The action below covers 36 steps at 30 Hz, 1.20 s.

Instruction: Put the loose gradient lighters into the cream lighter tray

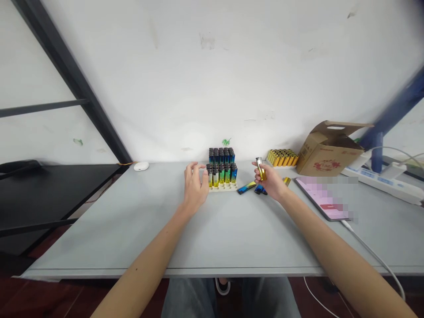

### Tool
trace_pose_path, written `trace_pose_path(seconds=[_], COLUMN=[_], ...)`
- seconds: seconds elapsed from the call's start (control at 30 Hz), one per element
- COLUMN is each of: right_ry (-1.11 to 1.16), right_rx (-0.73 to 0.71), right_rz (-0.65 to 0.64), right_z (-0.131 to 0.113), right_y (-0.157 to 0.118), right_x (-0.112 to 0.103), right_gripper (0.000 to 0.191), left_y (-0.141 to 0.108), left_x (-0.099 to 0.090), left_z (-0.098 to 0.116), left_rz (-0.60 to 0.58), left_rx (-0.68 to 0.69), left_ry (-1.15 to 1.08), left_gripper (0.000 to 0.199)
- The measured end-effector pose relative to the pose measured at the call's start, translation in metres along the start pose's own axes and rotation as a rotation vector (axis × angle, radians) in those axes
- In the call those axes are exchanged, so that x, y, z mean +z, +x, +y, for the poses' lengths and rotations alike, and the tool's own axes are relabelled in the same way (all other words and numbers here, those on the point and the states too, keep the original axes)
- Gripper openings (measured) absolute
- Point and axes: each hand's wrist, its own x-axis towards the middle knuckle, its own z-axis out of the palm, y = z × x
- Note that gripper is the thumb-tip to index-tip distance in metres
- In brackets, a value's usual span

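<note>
My right hand point(270, 182) is closed around a gold lighter point(260, 168) with a silvery top, held upright above the table. My left hand point(196, 187) rests at the left side of a cream rack point(222, 188), fingers curved and apart; its thumb is close to the nearest lighters, and whether it touches them I cannot tell. Green, yellow and blue lighters point(227, 173) with black tops stand in the rack. Behind them is another group of dark blue lighters point(221, 156). Loose on the table lie a blue-and-yellow lighter point(247, 187) and dark blue lighters point(260, 190), partly hidden by my right hand.
A block of yellow lighters point(282, 158) stands at the back right beside an open cardboard box point(327, 152). A phone point(321, 198) with a white cable and a power strip point(384, 179) lie farther right. At the back left is a white earbud case point(141, 166).
</note>
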Motion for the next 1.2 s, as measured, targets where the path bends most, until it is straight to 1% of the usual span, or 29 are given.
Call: trace_pose_path(seconds=[0.07, 0.13, 0.17, 0.23, 0.33, 0.43, 0.53, 0.73, 0.9, 1.0, 1.07, 1.1, 1.17, 1.2], right_ry=[0.047, 0.036, 0.011, -0.052, -0.1, -0.089, -0.063, -0.072, -0.099, -0.11, -0.098, -0.098, -0.119, -0.132], right_rx=[0.048, 0.075, 0.082, 0.08, 0.054, 0.053, 0.058, 0.037, -0.01, -0.018, -0.008, -0.007, -0.032, -0.059], right_rz=[-0.015, -0.015, -0.032, -0.106, -0.232, -0.278, -0.277, -0.208, -0.243, -0.21, -0.193, -0.203, -0.255, -0.283], right_z=[-0.002, -0.002, -0.002, -0.002, -0.002, -0.004, -0.005, -0.008, -0.007, -0.007, -0.007, -0.007, -0.006, -0.005], right_y=[-0.002, -0.003, -0.004, -0.005, -0.008, -0.011, -0.014, -0.016, -0.014, -0.014, -0.016, -0.018, -0.022, -0.024], right_x=[0.0, -0.002, -0.004, -0.006, -0.007, -0.005, -0.001, 0.003, 0.001, 0.002, 0.005, 0.007, 0.012, 0.015], right_gripper=[0.018, 0.013, 0.01, 0.01, 0.025, 0.039, 0.042, 0.041, 0.043, 0.04, 0.036, 0.035, 0.035, 0.036], left_y=[0.0, 0.0, 0.0, -0.001, -0.001, -0.001, 0.0, -0.001, -0.001, -0.001, 0.0, 0.0, -0.001, -0.002], left_x=[0.0, 0.0, 0.0, 0.001, 0.001, 0.001, 0.001, 0.001, 0.003, 0.003, 0.002, 0.0, -0.003, -0.005], left_z=[0.0, 0.0, 0.0, -0.001, -0.001, -0.001, 0.0, 0.0, -0.002, -0.003, -0.001, 0.001, 0.005, 0.008], left_rz=[-0.005, -0.008, -0.01, -0.018, -0.037, -0.042, -0.039, -0.049, -0.055, -0.033, 0.007, 0.027, 0.041, 0.027], left_rx=[-0.004, -0.007, -0.008, -0.006, -0.001, -0.003, 0.001, 0.012, 0.02, 0.024, 0.056, 0.084, 0.16, 0.208], left_ry=[-0.003, -0.007, -0.009, -0.013, -0.019, -0.021, -0.021, -0.033, -0.051, -0.035, -0.028, -0.028, -0.046, -0.063], left_gripper=[0.024, 0.024, 0.024, 0.024, 0.025, 0.025, 0.025, 0.024, 0.024, 0.023, 0.023, 0.023, 0.022, 0.022])
